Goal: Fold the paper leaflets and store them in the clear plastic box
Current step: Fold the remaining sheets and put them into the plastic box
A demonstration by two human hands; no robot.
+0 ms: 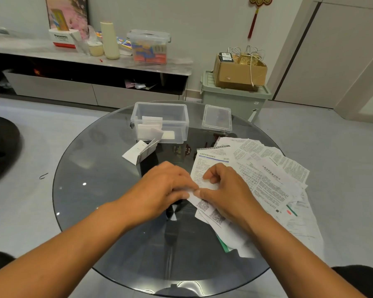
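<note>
My left hand (pixel 166 186) and my right hand (pixel 226 190) meet at the middle of the round glass table (pixel 91 190), both pinching a white leaflet (pixel 202 204) printed with QR codes. The leaflet lies on the near edge of a spread pile of unfolded leaflets (pixel 267 175) at the right. The clear plastic box (pixel 159 122) stands open at the far side of the table, with a few folded white papers inside. A folded leaflet (pixel 140 152) stands partly sprung open just in front of the box.
The box's clear lid (pixel 217 118) lies to the right of the box. Beyond the table stand a low cabinet (pixel 91 61) with bottles and a lidded storage tub, and a green bin (pixel 235 97) carrying a cardboard carton.
</note>
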